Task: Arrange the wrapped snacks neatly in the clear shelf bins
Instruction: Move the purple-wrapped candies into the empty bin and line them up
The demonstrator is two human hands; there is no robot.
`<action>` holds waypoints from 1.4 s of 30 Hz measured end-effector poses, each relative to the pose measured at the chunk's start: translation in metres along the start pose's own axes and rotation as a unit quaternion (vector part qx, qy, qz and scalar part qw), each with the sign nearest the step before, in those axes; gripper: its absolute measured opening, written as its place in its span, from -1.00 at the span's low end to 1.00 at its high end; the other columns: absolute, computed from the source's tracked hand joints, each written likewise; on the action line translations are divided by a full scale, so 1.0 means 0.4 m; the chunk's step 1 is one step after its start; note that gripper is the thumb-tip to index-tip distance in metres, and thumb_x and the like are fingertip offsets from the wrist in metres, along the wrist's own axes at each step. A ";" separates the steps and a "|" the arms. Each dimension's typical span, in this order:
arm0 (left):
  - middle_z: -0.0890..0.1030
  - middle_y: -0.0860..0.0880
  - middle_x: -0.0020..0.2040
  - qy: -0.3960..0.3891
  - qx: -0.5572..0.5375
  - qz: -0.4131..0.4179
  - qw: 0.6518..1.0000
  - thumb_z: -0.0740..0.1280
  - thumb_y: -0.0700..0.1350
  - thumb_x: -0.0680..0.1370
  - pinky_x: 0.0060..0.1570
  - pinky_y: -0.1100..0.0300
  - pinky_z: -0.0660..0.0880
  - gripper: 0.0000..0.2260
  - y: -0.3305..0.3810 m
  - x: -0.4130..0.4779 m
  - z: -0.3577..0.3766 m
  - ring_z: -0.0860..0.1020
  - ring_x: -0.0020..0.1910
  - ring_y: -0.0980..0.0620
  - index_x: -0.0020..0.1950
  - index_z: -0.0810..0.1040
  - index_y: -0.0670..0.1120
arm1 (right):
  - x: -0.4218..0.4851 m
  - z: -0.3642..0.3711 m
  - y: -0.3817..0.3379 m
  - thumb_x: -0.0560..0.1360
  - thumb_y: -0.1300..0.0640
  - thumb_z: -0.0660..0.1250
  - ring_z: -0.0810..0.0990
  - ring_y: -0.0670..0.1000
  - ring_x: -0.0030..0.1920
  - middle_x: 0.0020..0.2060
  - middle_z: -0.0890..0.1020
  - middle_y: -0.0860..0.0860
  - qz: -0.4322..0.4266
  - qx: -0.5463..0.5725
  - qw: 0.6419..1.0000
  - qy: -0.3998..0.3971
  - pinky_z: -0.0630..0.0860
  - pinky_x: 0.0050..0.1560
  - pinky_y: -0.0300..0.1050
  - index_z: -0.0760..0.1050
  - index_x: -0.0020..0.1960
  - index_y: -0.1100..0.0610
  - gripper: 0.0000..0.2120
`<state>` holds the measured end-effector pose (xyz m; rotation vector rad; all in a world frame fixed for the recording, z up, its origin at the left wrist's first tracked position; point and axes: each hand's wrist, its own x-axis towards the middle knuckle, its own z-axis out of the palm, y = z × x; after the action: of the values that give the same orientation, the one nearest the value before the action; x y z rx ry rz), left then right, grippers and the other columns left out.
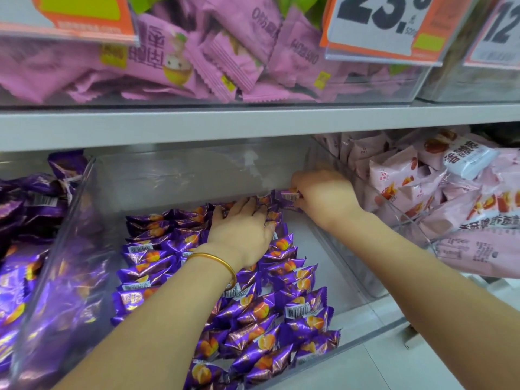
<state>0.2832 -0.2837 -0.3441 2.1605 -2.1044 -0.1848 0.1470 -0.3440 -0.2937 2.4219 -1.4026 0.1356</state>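
Purple wrapped snacks (284,308) with an orange picture lie in rows inside the clear shelf bin (180,175) in the middle. My left hand (242,229), a gold bangle on its wrist, lies flat with straight fingers on the back of the rows. At the bin's back right corner, my right hand (323,195) pinches one purple snack (289,195) with a barcode showing. The bin's white floor shows bare along the right side.
A neighbouring bin (31,249) on the left holds more purple snacks. Pink packets (439,192) fill the bin on the right. Above the grey shelf edge (253,122), a bin of pink-violet packets (174,66) carries price tags (377,26).
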 end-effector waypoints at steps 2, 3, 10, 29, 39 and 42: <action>0.09 0.01 0.54 -0.001 0.002 0.000 1.000 -0.01 0.10 0.64 0.44 -0.18 -0.01 -0.58 0.001 -0.001 -0.001 -0.01 0.52 0.02 0.49 0.18 0.03 | 0.007 0.006 -0.008 0.50 0.22 0.32 0.54 0.20 0.09 0.07 0.55 0.13 0.018 -0.023 0.999 -0.030 0.36 -0.19 -0.13 0.49 0.10 0.18 -0.82; 0.09 0.01 0.54 -0.002 0.002 0.000 1.000 -0.01 0.09 0.64 0.43 -0.18 -0.02 -0.58 0.001 -0.002 -0.003 -0.01 0.52 0.02 0.49 0.18 0.03 | 0.012 0.008 -0.011 0.50 0.23 0.33 0.54 0.20 0.09 0.08 0.54 0.13 0.019 -0.038 0.998 -0.046 0.37 -0.18 -0.13 0.50 0.10 0.19 -0.81; 0.09 0.01 0.54 -0.008 0.001 -0.002 1.000 -0.02 0.09 0.64 0.43 -0.19 -0.03 -0.58 0.002 -0.003 -0.003 -0.02 0.52 0.02 0.49 0.18 0.03 | 0.059 0.035 -0.022 0.51 0.31 0.29 0.55 0.20 0.14 0.14 0.56 0.14 0.005 -0.051 0.992 -0.111 0.46 -0.11 -0.09 0.52 0.14 0.22 -0.79; 0.13 0.03 0.52 0.000 0.005 -0.001 1.000 0.00 0.10 0.63 0.44 -0.18 -0.01 -0.59 0.000 0.003 0.001 0.01 0.52 0.03 0.48 0.19 0.04 | 0.024 0.086 0.006 0.51 0.42 0.14 0.43 0.16 0.30 0.32 0.43 0.19 0.100 0.354 0.920 -0.139 0.40 0.18 -0.15 0.23 0.44 0.20 -0.49; 0.35 -0.09 0.35 0.054 0.005 0.022 0.998 0.13 0.04 0.59 0.28 -0.04 0.29 -0.62 0.029 -0.131 -0.142 0.27 0.36 -0.12 0.38 0.31 -0.04 | -0.074 -0.031 -0.021 0.45 0.31 0.37 0.50 0.10 0.23 0.26 0.51 0.13 0.082 0.478 0.873 -0.054 0.44 0.25 0.04 0.36 0.36 0.24 -0.50; 0.40 -0.10 0.33 0.113 -0.022 0.034 0.993 0.11 0.02 0.59 0.28 -0.03 0.32 -0.62 0.001 -0.288 -0.209 0.30 0.34 -0.12 0.34 0.40 -0.10 | -0.132 -0.114 -0.114 0.45 0.29 0.37 0.58 0.01 0.06 0.15 0.57 0.06 0.046 0.517 0.854 -0.029 0.50 0.16 -0.01 0.41 0.31 0.19 -0.57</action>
<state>0.2941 -0.1685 -0.2613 1.9784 -2.0218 0.0193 0.1631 -0.2644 -0.2750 3.1563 -1.7536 1.1081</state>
